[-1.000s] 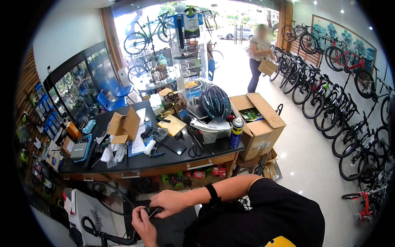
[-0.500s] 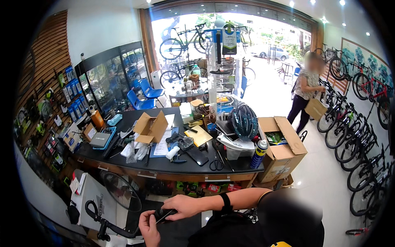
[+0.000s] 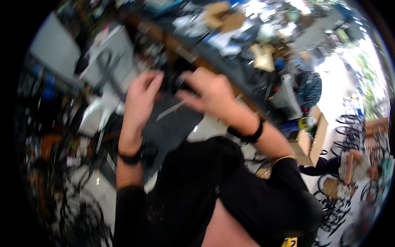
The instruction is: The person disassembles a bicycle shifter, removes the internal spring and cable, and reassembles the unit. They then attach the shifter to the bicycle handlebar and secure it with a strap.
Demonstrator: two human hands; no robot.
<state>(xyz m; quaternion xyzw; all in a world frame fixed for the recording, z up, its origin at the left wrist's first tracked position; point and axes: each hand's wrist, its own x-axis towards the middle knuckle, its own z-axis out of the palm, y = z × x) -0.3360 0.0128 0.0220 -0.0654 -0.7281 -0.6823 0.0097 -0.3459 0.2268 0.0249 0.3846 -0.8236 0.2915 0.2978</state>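
Observation:
Motion smears the head view. My left hand (image 3: 142, 92) is raised on the left, its thumb and fingers pinched together. Whatever may be between them is hidden or too blurred to name. My right hand (image 3: 212, 90) is closed around a small black part (image 3: 179, 80), just across from the left fingertips. A thin pale rod (image 3: 170, 111) slants down and left from below the right thumb. Whether the rod is fixed to the black part or held separately, I cannot tell. Black bands circle both wrists.
Beyond my hands runs a dark workbench (image 3: 234, 61) with an open cardboard box (image 3: 224, 18) and a helmet (image 3: 309, 88). A spray can (image 3: 296, 124) and large carton (image 3: 312, 140) stand at its right end. Another person (image 3: 349, 166) is far right, near rows of bicycles.
The view has tipped downward and turned, so the bench now slants and both forearms show. My hands have moved apart, with the black part staying at the right hand.

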